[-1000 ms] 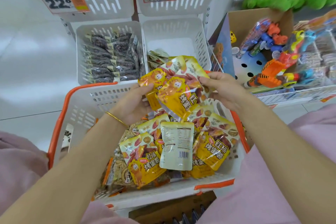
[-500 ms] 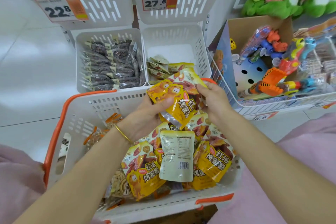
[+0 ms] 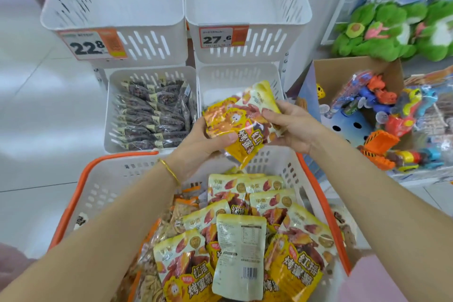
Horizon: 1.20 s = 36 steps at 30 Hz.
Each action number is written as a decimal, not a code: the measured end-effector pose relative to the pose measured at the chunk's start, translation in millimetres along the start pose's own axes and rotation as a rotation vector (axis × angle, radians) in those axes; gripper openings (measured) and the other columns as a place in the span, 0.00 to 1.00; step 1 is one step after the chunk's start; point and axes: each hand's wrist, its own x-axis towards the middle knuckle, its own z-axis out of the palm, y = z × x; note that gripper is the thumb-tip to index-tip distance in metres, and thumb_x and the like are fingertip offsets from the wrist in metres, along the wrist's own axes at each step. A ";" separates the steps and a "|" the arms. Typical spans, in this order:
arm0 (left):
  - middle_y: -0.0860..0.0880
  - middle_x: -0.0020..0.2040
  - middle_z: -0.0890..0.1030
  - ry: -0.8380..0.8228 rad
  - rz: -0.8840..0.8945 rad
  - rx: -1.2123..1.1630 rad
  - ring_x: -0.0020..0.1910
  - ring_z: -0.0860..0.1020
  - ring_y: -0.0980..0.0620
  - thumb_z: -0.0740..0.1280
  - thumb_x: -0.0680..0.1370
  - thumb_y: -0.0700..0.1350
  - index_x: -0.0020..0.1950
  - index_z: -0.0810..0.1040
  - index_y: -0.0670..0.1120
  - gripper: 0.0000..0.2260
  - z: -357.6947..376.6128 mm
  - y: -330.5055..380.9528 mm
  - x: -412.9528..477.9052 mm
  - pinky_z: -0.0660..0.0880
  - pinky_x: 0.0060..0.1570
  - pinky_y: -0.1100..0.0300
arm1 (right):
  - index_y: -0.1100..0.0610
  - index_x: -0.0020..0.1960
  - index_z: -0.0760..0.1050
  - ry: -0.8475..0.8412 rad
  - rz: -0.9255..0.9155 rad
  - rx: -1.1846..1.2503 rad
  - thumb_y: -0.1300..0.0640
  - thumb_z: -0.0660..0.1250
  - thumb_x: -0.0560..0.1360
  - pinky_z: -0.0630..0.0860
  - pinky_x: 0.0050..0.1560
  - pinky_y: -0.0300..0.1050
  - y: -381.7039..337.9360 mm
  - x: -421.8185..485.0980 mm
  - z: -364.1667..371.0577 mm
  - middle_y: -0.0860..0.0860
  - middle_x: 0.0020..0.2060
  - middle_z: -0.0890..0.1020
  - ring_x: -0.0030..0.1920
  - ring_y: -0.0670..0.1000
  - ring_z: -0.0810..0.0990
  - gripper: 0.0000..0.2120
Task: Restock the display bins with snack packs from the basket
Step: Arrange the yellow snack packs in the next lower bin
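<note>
My left hand (image 3: 201,142) and my right hand (image 3: 291,127) both grip a small bunch of yellow snack packs (image 3: 242,120), held over the far rim of the basket and in front of the lower right display bin (image 3: 210,81). The white basket with an orange rim (image 3: 81,186) lies below my arms, filled with several more yellow snack packs (image 3: 245,247) and orange-brown packs (image 3: 161,240) on its left side. The lower left display bin (image 3: 110,110) holds several dark snack packs (image 3: 152,115).
Two upper white bins (image 3: 152,19) carry price tags reading 22.8 (image 3: 90,44) and 27.6 (image 3: 220,37). A cardboard box of coloured plastic toys (image 3: 382,110) stands at the right, green plush toys (image 3: 392,29) behind it. White tiled floor lies to the left.
Both hands have lifted the bunch of yellow packs up from the basket toward the lower right bin. The view has come closer to the bins.
</note>
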 end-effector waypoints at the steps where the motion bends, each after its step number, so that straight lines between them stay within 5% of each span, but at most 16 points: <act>1: 0.48 0.62 0.77 0.033 0.014 0.088 0.58 0.79 0.45 0.78 0.64 0.51 0.70 0.64 0.48 0.39 0.2 6.4 10.5 0.76 0.58 0.47 | 0.54 0.56 0.75 0.074 -0.101 -0.037 0.61 0.65 0.77 0.79 0.28 0.41 -6.8 12.3 -1.5 0.48 0.37 0.81 0.29 0.44 0.78 0.09; 3: 0.51 0.66 0.70 0.148 0.071 0.210 0.64 0.73 0.49 0.75 0.70 0.51 0.74 0.59 0.48 0.38 -1.3 15.6 33.1 0.75 0.56 0.54 | 0.53 0.58 0.76 0.231 -0.379 -0.218 0.63 0.66 0.76 0.78 0.31 0.39 -20.1 33.8 -5.6 0.48 0.37 0.82 0.30 0.40 0.79 0.12; 6: 0.47 0.70 0.66 0.277 0.175 0.374 0.68 0.68 0.50 0.68 0.76 0.43 0.73 0.61 0.44 0.28 -8.5 20.4 64.8 0.71 0.58 0.58 | 0.51 0.61 0.78 0.443 -0.799 -0.888 0.58 0.66 0.76 0.79 0.48 0.49 -30.3 64.1 -15.0 0.50 0.51 0.83 0.50 0.50 0.81 0.14; 10: 0.46 0.67 0.69 0.304 0.267 0.698 0.67 0.67 0.50 0.66 0.77 0.40 0.69 0.68 0.44 0.20 -21.5 10.5 97.2 0.66 0.67 0.57 | 0.48 0.58 0.79 0.417 -1.138 -1.445 0.62 0.68 0.71 0.80 0.36 0.51 -18.9 113.6 -29.7 0.48 0.54 0.83 0.47 0.58 0.82 0.17; 16: 0.48 0.74 0.61 0.243 0.325 1.322 0.74 0.56 0.48 0.63 0.78 0.45 0.71 0.66 0.48 0.21 -36.9 -17.5 126.3 0.50 0.72 0.52 | 0.50 0.56 0.80 0.292 -1.017 -1.482 0.63 0.71 0.68 0.80 0.36 0.49 17.6 176.4 -34.0 0.48 0.51 0.84 0.45 0.58 0.83 0.18; 20: 0.53 0.77 0.53 0.141 0.257 1.563 0.76 0.47 0.51 0.57 0.80 0.48 0.73 0.61 0.55 0.21 -40.8 -33.1 132.9 0.43 0.73 0.42 | 0.48 0.70 0.69 0.052 -0.506 -1.466 0.61 0.62 0.77 0.75 0.57 0.55 41.8 204.1 -36.9 0.52 0.64 0.77 0.62 0.58 0.74 0.22; 23: 0.53 0.78 0.50 0.089 0.234 1.629 0.76 0.44 0.50 0.54 0.81 0.51 0.74 0.60 0.57 0.20 -39.7 -37.8 135.4 0.42 0.72 0.39 | 0.50 0.74 0.62 -0.019 -0.292 -1.405 0.58 0.58 0.80 0.66 0.66 0.49 56.6 209.4 -45.6 0.53 0.71 0.69 0.68 0.57 0.68 0.22; 28: 0.52 0.78 0.48 0.084 0.175 1.712 0.77 0.42 0.50 0.50 0.81 0.56 0.76 0.56 0.56 0.22 -42.2 -40.3 136.6 0.41 0.72 0.38 | 0.52 0.69 0.70 0.014 -0.248 -1.043 0.64 0.57 0.81 0.72 0.51 0.38 54.5 207.6 -45.9 0.51 0.69 0.71 0.62 0.55 0.75 0.19; 31: 0.52 0.78 0.46 0.064 0.151 1.717 0.76 0.41 0.50 0.50 0.81 0.57 0.76 0.54 0.56 0.23 -46.5 -39.8 134.6 0.40 0.72 0.39 | 0.52 0.72 0.65 -0.084 -0.192 -0.969 0.59 0.58 0.81 0.74 0.57 0.41 57.8 203.9 -35.3 0.49 0.67 0.69 0.61 0.52 0.75 0.20; 36: 0.52 0.78 0.49 0.116 0.194 1.587 0.76 0.43 0.49 0.54 0.80 0.56 0.74 0.59 0.55 0.22 -43.2 -29.4 115.8 0.42 0.73 0.43 | 0.45 0.76 0.52 -0.036 -0.096 -1.178 0.39 0.60 0.77 0.61 0.71 0.58 58.0 198.3 -31.7 0.47 0.76 0.57 0.73 0.57 0.62 0.33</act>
